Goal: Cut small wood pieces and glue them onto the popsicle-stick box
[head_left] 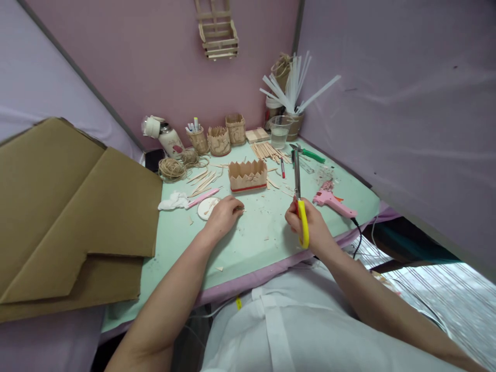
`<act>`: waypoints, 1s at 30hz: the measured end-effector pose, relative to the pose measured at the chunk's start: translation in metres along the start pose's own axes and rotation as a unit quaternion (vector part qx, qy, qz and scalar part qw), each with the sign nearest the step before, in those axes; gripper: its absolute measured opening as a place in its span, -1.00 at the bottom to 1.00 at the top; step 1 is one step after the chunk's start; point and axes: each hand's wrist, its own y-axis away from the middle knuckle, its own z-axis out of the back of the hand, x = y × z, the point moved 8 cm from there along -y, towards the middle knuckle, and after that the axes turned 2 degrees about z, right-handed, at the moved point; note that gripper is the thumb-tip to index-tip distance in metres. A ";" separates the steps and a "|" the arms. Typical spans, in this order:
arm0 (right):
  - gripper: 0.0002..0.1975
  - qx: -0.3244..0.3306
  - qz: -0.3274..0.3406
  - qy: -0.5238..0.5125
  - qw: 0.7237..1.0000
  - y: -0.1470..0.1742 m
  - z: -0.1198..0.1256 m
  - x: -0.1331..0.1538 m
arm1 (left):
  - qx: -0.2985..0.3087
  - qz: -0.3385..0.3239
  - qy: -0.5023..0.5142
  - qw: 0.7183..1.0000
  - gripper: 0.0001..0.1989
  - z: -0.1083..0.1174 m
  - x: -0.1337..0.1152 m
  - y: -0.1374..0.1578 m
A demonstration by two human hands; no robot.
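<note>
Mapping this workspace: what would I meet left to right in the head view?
Brown cardboard, crumpled white wad, small white dish, zigzag-edged box, red-ended pen, scissors in the right hand, pink glue gun.

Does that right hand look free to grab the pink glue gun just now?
Probably not right away: the right hand holds yellow-handled scissors. Otherwise the way looks free: the pink glue gun lies nearby with nothing visible between.

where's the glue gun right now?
Head view, right side of the table: the pink glue gun lies just right of the yellow-handled scissors, nearer the wearer than the green-handled tool.
</note>
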 end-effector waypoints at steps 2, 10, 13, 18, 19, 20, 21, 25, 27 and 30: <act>-0.87 0.001 -0.003 -0.004 1.000 0.001 -0.001 0.000 | 0.013 -0.005 -0.010 1.000 -0.84 -0.003 -0.001 0.000; -0.88 0.012 0.004 -0.019 1.000 0.002 -0.005 0.000 | -0.007 0.002 -0.016 1.000 -0.81 0.001 0.000 -0.001; -0.88 0.013 0.004 -0.013 1.000 0.003 -0.006 0.002 | -0.029 0.015 -0.021 0.999 -0.78 0.006 0.004 -0.002; -0.87 0.017 0.003 -0.009 1.000 0.004 -0.007 0.002 | -0.036 0.023 -0.043 0.998 -0.76 0.004 0.011 -0.004; -0.87 0.019 0.004 -0.012 1.000 0.004 -0.008 0.002 | -0.035 0.024 -0.043 0.998 -0.76 0.003 0.012 -0.004; -0.87 0.020 0.004 -0.014 1.000 0.003 -0.008 0.001 | -0.034 0.023 -0.044 0.998 -0.76 0.001 0.013 -0.005; -0.87 0.021 0.004 -0.015 1.000 0.003 -0.008 0.001 | -0.033 0.023 -0.048 0.998 -0.76 0.000 0.013 -0.005; -0.87 0.014 0.005 -0.011 1.000 0.002 -0.008 0.000 | -0.046 0.024 -0.077 0.996 -0.75 0.001 0.012 -0.005; -0.88 0.014 0.006 -0.009 1.000 0.002 -0.008 0.000 | -0.056 0.030 -0.086 0.994 -0.74 0.003 0.012 -0.005; -0.88 0.015 0.009 -0.006 1.000 0.002 -0.008 0.001 | -0.068 0.038 -0.087 0.993 -0.73 0.007 0.013 -0.005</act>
